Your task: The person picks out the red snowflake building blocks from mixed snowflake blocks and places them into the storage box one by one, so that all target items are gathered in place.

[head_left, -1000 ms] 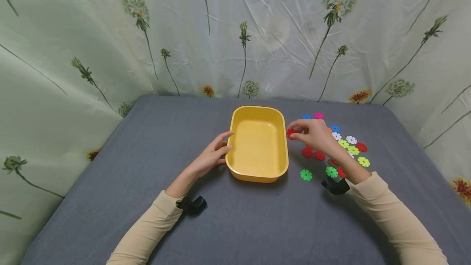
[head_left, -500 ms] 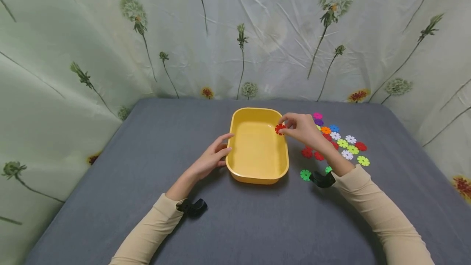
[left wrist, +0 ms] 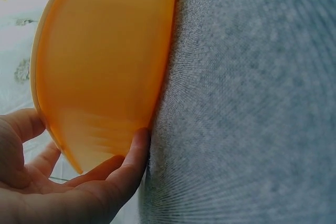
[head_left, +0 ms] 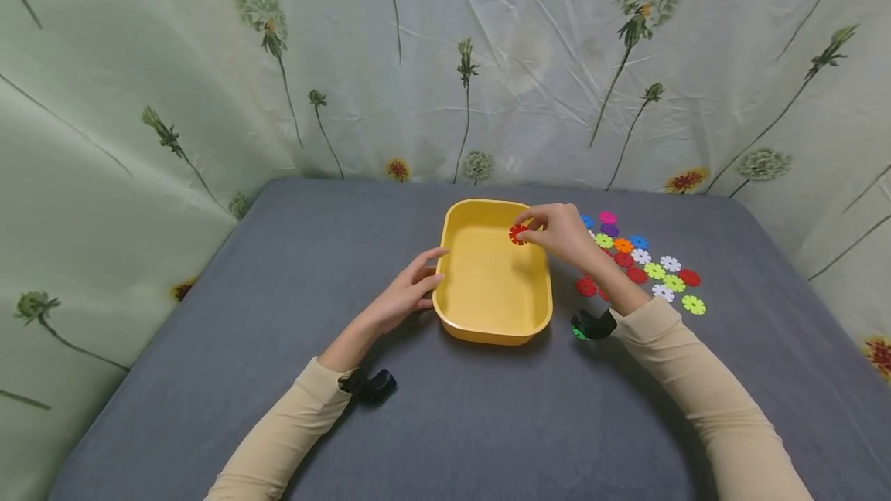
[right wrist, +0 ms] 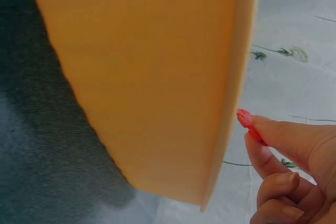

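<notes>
A: How far along does it look?

B: Early, I'd judge. One red disc (head_left: pixel 515 235) is up in the air, pinched between the thumb and fingertip of the right hand (head_left: pixel 567 236), above the yellow tub (head_left: pixel 494 284) near its far right corner. I see no disc lying inside, though that hand hides part of the tub.

A: And what's left?

B: A good many loose discs (head_left: pixel 673 283), lying on the bench (head_left: pixel 452 424) to the tub's right: red, white, lime, blue, orange, purple, pink. A green one is mostly hidden by the black wrist strap (head_left: pixel 593 325), and the right arm may cover more.

A: The left hand?

B: The left hand (head_left: pixel 400 300) has its fingers spread and relaxed, touching the rim and outer wall on the tub's left. Probably steadying it.

A: What's it all made of?

B: The tub looks like smooth, slightly shiny plastic, a rounded rectangle with a lip. The discs are flat and thin with notched edges, like tiny cogs, likely plastic too. The bench has a grey woven cover, and behind hangs a creased, glossy curtain (head_left: pixel 390 114) printed with dandelions.
</notes>
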`<state>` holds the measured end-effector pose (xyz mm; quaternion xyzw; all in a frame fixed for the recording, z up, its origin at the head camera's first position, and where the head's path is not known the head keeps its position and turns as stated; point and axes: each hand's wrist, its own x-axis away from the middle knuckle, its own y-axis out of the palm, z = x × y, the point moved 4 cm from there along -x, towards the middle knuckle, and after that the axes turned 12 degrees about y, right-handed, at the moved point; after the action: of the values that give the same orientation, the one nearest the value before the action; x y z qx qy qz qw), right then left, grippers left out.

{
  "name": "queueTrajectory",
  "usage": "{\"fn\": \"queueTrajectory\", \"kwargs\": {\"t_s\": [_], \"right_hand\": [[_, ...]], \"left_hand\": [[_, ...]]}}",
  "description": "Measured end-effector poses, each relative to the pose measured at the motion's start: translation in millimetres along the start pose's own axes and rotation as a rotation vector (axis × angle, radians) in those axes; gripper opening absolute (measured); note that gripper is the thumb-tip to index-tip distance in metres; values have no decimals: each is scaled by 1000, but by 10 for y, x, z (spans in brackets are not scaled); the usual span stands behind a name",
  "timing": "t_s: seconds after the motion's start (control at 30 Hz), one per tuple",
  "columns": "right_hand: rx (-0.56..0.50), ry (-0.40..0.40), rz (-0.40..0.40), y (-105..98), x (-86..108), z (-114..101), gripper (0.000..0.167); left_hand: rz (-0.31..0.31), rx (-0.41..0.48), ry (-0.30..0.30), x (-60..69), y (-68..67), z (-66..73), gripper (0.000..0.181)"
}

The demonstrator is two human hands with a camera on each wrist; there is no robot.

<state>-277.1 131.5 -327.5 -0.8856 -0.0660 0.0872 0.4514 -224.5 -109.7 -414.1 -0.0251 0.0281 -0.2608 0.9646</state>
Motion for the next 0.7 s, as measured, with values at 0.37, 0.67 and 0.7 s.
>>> {"fn": "queueTrajectory", "kwargs": {"t_s": [0.37,0.67,0.7], "right_hand": [[34,-10,-13,-15,-148,-158,18],[35,27,-87,30,-253,-204,18],[35,34,-92,28,-265,-204,17]], "left_hand": [[3,-2,11,-13,-7,-1,50],[6,8,22,-13,-3,-10,50],[7,6,22,-10,-2,-11,50]]}}
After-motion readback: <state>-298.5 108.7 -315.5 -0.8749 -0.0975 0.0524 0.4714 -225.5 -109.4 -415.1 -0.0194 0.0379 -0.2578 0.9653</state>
